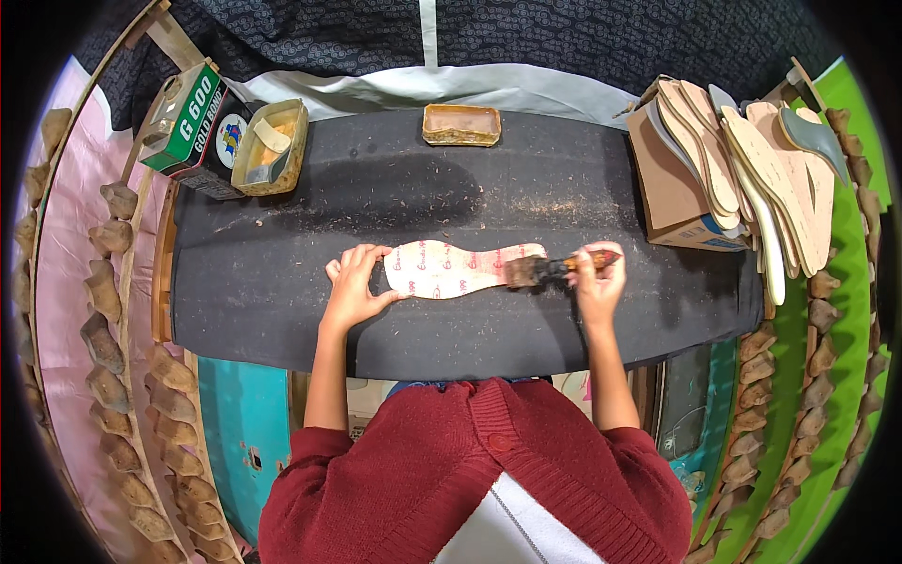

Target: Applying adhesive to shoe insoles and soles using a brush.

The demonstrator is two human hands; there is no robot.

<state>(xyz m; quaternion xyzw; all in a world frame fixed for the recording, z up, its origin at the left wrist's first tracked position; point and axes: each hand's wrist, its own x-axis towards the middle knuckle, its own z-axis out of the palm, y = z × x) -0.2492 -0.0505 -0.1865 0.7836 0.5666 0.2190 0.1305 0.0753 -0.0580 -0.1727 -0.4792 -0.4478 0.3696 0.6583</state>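
A pale insole (437, 271) with red printing lies flat on the dark cloth-covered table, its broad end to the left. My left hand (353, 291) grips the rim of that broad end, thumb at the near side and fingers at the far side. In my right hand (599, 287) is a paintbrush (550, 271) with a dark, stained handle, held closed in the fingers. Its bristles rest on the narrow right end of the insole and hide part of it.
At the back stands a small tray (461, 111). To the left are a green-and-black metal can (178, 127) and a yellowish tub (289, 172) with scrapers. A cardboard box (658, 174) full of insoles (766, 160) sits right. Racks of shoe lasts (117, 291) line both sides.
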